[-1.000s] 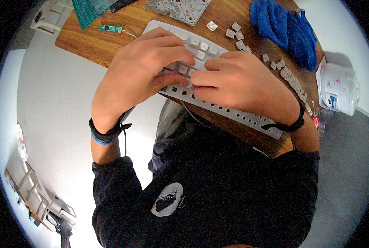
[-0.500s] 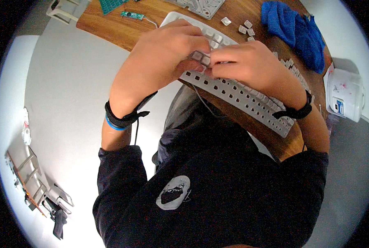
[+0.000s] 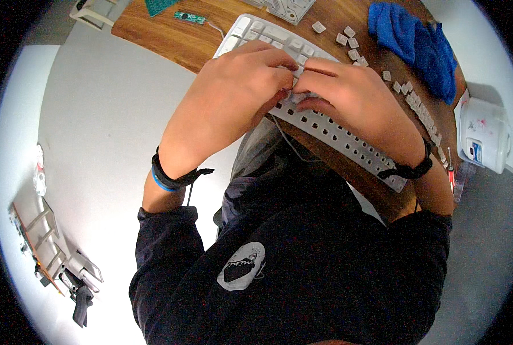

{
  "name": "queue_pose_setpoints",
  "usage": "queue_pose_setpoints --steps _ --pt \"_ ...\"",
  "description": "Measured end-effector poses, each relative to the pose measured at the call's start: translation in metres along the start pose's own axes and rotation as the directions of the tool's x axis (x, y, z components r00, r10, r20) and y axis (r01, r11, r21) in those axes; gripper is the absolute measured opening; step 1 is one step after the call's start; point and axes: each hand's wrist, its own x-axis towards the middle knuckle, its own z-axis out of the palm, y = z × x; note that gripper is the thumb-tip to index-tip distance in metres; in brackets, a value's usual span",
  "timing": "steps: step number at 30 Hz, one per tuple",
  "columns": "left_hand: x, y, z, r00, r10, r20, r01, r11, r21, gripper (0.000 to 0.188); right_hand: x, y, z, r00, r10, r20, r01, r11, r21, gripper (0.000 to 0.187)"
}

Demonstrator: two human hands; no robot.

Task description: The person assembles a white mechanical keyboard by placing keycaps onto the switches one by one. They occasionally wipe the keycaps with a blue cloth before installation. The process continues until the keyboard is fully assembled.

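- Wood-grain table (image 3: 161, 43) held a white keyboard (image 3: 268, 33) along its near edge.
- Left hand (image 3: 233, 86) curled over the keyboard, fingers close together.
- Right hand (image 3: 360, 95) bent just beside it; couldn't tell whether either pinched anything.
- Loose keycaps (image 3: 421, 111) lay near a blue cloth (image 3: 413, 46).

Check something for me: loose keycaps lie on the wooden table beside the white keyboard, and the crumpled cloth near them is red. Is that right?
Not quite: the crumpled cloth is blue, not red, as the head view shows. The rest stands: loose keycaps lie near it on the wooden table, beside the white keyboard.
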Motion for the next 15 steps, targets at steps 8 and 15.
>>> queue_pose_setpoints --steps 8,15 --pt "0.005 0.005 -0.001 1.0 -0.011 0.009 0.011 1.0 -0.002 0.02 -0.005 -0.002 0.01 0.997 0.081 -0.014 -0.08 0.995 0.055 0.014" --pt "0.005 0.003 0.001 0.999 -0.032 0.017 0.032 0.999 -0.003 0.022 -0.007 -0.002 0.012 0.995 0.091 -0.031 -0.089 0.994 0.059 0.011"
